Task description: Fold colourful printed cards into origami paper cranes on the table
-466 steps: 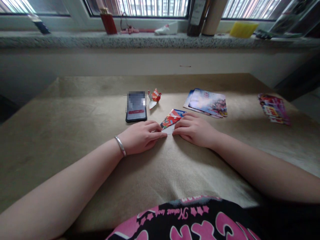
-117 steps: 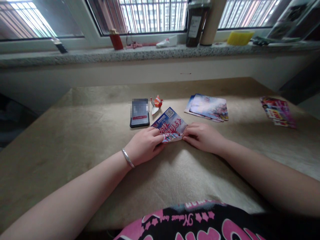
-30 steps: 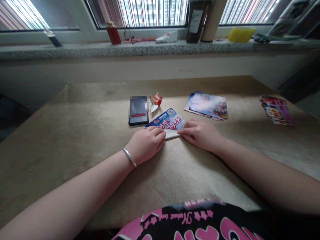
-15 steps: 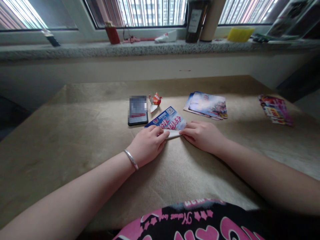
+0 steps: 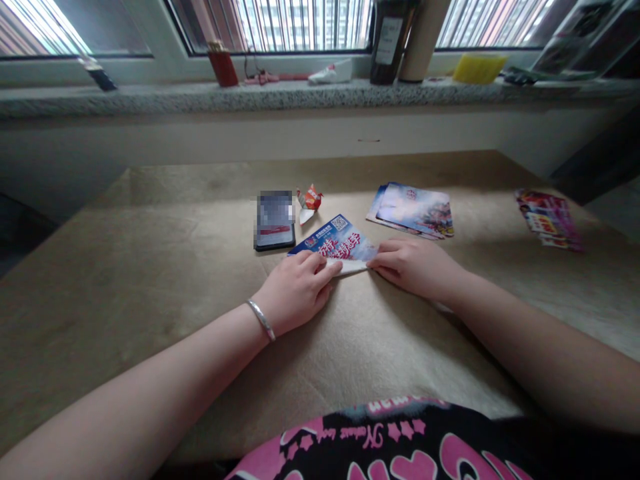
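Observation:
A blue printed flyer [image 5: 345,241] with pink lettering and a QR code lies on the table, a white strip folded up along its near edge. My left hand [image 5: 296,291], with a silver bangle at the wrist, presses the left part of this fold, thumb along the white strip. At the right end of the fold, my right hand [image 5: 414,265] pinches the paper between thumb and fingers. Just beyond the flyer sit a small folded red-and-white paper figure [image 5: 311,200] and a phone [image 5: 275,223] with a blurred screen.
A few blue flyers [image 5: 413,208] lie behind my right hand, and pink-and-red cards [image 5: 549,220] lie at the far right of the brown-covered table [image 5: 165,267]. Along the stone windowsill [image 5: 165,100] stand a dark bottle [image 5: 393,47], a red lighter-like object [image 5: 223,67] and a yellow sponge-like block [image 5: 480,69].
My right hand has slid a little to the right along the fold, baring more of the white strip. My left thumb has shifted slightly right; the left hand otherwise stays in place.

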Available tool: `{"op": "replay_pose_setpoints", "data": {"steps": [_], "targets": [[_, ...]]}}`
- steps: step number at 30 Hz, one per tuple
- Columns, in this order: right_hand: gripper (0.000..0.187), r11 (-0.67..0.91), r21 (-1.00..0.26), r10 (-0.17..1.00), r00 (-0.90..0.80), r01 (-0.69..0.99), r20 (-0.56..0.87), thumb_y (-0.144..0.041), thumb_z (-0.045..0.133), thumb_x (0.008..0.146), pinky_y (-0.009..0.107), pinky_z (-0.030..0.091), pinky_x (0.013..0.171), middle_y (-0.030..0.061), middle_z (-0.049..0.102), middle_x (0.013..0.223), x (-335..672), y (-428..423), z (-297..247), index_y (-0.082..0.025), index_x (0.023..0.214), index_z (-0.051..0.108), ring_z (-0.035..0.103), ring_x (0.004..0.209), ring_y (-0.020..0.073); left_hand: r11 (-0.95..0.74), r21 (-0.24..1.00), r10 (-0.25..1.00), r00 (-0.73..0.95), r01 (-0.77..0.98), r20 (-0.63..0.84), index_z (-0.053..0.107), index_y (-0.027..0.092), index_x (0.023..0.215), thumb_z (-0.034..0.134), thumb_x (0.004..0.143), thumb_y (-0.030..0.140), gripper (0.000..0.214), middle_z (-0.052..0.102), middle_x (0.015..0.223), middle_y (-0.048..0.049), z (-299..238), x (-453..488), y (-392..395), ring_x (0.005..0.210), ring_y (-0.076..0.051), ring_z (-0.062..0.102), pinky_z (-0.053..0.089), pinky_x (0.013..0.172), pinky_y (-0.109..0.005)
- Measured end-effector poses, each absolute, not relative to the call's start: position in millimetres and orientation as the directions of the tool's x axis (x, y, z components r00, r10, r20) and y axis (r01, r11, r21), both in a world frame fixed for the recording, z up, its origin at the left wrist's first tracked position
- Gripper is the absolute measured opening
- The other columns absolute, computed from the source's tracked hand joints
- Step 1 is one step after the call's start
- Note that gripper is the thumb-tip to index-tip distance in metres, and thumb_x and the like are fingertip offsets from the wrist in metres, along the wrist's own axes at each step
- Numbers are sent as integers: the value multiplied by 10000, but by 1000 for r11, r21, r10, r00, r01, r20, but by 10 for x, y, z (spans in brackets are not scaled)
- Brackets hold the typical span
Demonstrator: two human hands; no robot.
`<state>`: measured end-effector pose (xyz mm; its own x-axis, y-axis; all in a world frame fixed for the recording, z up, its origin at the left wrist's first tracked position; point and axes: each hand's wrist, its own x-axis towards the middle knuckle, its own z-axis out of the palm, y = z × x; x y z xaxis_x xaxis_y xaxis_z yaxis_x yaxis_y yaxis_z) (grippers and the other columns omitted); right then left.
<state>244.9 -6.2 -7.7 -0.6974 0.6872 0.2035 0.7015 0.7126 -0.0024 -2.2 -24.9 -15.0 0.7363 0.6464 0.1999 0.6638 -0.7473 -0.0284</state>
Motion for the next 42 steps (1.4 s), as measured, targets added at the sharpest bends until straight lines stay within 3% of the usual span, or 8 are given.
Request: {"op": "replay_pose_setpoints", "data": {"steps": [10,18,26,33,42], "targets": [[226,758,17,628,-736,652,255,-228,484,887,275,388,648,63,667,834,2420,-62,-98,-196,843,704,556,754,163,-742,-41,658,740,669,139,508,206,1258,414,901,290,379,558,1058,-107,-124,-8,-276,1007,-236,498,453,851,-392],[248,836,-46,528,-781,546,332,-183,460,897,288,445,725,71,673,902,2321,-53,-223,-200,969,697,564,841,174,-751,-38,645,745,659,172,511,204,1256,414,903,290,376,565,1043,-103,-147,-2,-264,995,-230,496,443,866,-397],[230,826,-82,550,-766,557,334,-152,481,878,279,440,724,60,679,895,2347,-31,-249,-205,943,695,577,844,168,-744,-55,648,739,666,184,513,199,1258,420,902,291,380,575,1076,-107,-144,-2,-275,1027,-239,502,456,876,-408],[226,814,-69,565,-757,577,330,-155,482,869,265,419,694,53,667,852,2332,-32,-240,-206,890,701,565,802,163,-824,-96,526,817,558,237,536,74,1201,422,881,215,368,580,1170,-126,-196,15,-251,1120,-235,497,438,982,-376],[222,815,-89,567,-753,573,334,-158,485,864,261,412,682,57,659,854,2329,-29,-244,-208,887,700,554,802,159,-838,-31,528,824,545,208,516,137,1239,424,889,241,376,582,1186,-104,-153,-2,-258,1102,-223,524,453,954,-384]]}}
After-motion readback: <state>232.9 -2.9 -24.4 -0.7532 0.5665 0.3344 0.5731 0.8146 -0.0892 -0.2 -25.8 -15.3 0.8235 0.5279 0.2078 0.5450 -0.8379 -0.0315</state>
